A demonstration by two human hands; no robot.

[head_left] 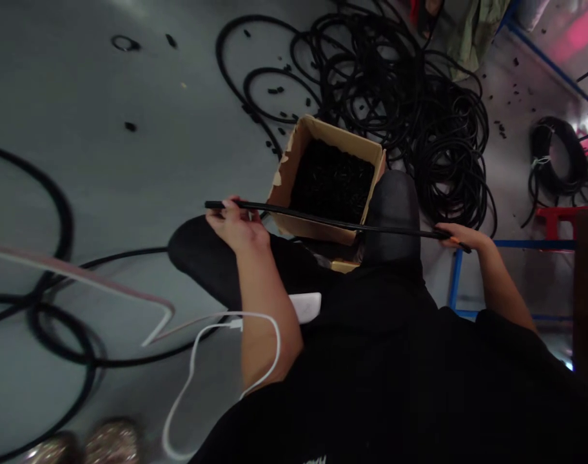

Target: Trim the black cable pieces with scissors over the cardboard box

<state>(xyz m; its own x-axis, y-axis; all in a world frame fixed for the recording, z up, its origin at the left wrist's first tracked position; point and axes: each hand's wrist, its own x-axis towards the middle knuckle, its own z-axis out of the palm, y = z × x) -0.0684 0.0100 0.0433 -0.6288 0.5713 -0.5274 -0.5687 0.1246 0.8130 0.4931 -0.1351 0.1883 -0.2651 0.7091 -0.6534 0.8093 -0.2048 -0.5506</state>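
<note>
A long black rubber strip [323, 221] stretches nearly straight between my two hands, over the near side of an open cardboard box [303, 227]. My left hand [240, 225] is closed around the strip close to its left end. At the right, my right hand [461, 236] is closed on the strip's other part. A small orange spot shows at its fingers, perhaps part of a tool; I cannot make out what it is. Inside the box lies a dense heap of small black pieces [333, 180]. The box stands on the floor between my knees.
A big tangle of black hose [385, 84] covers the floor beyond the box. More hose loops [64, 212] lie at left, with small black pieces [130, 126] scattered about. A white cable [192, 361] runs past my left arm to a white device [307, 307]. A red stool [555, 219] stands at right.
</note>
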